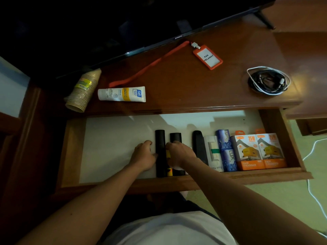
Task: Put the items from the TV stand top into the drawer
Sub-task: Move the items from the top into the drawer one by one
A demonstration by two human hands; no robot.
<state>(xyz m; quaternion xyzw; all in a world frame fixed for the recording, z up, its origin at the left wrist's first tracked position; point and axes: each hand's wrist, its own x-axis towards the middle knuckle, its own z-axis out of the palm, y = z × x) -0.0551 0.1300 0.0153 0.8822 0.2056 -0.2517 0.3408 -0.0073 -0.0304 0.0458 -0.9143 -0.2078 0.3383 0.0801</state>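
In the open drawer, the left hand and right hand curl their fingers against a black remote standing between them. A second remote lies just beyond the right fingers. The cream tube sits well beyond both hands on the stand top.

Drawer floor lies bare left of the remotes.

The second black remote is largely hidden by the right hand. The television is cut off by the upper edge. Print on the lotion tube is unreadable.
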